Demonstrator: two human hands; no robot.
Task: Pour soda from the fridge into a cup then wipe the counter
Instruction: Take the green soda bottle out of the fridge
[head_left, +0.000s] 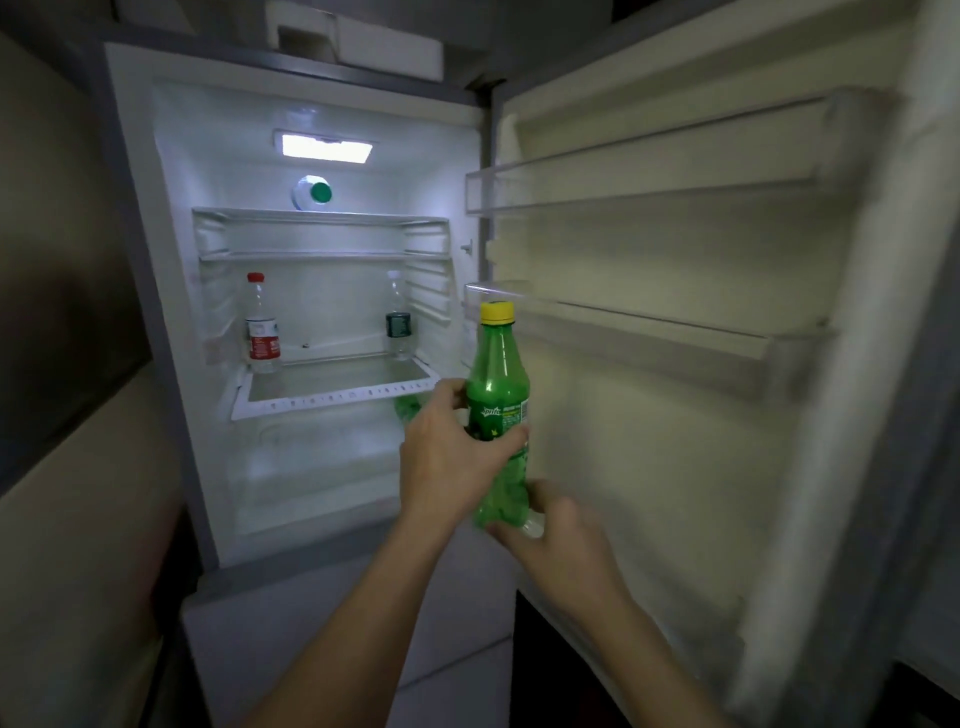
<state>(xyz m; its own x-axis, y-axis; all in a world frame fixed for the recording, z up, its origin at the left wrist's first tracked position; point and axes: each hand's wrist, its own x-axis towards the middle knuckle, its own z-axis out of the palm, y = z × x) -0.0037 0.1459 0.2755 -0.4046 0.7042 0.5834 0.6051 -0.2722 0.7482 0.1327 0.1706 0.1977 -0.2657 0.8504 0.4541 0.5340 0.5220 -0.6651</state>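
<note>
Soda out of the fridge; pouring and wiping not yet begun.

The left hand (451, 457) grips the soda (500, 415) around its label, upright and capped, just in front of the open fridge (156, 260), beside its door (675, 415). The right hand (561, 535) curls under the bottle's base, seemingly holding it too, though blur makes that uncertain. No cup or counter is in view, and the door stands open; most of the task looks left to do.
</note>
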